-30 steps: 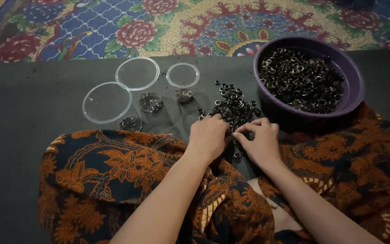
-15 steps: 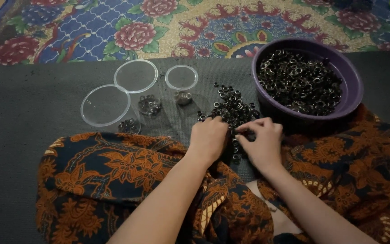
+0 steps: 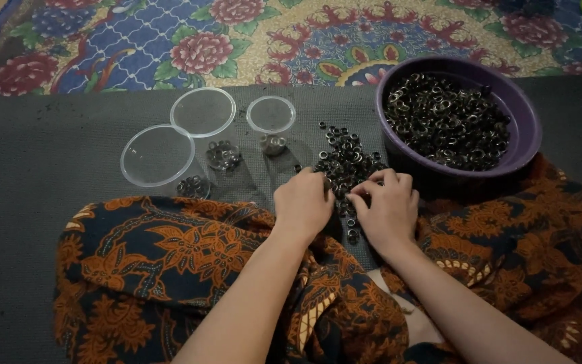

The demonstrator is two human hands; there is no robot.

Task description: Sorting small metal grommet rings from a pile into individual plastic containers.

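Note:
A pile of small dark metal rings (image 3: 346, 159) lies on the grey mat (image 3: 48, 168). My left hand (image 3: 302, 205) and my right hand (image 3: 386, 210) rest palm down at the near edge of the pile, fingertips close together among the rings. Whether either hand pinches a ring is hidden by the fingers. A purple bowl (image 3: 527, 135) full of the same rings stands to the right of the pile.
Three clear plastic cups (image 3: 157, 155) (image 3: 203, 112) (image 3: 271, 114) lie to the left, each with a few rings in it. An orange-and-black patterned cloth (image 3: 170, 263) covers my lap. A flowered rug (image 3: 271, 40) lies beyond the mat.
Both hands have stayed at the near edge of the ring pile, with the right-hand fingers shifting slightly. The view has tilted a little.

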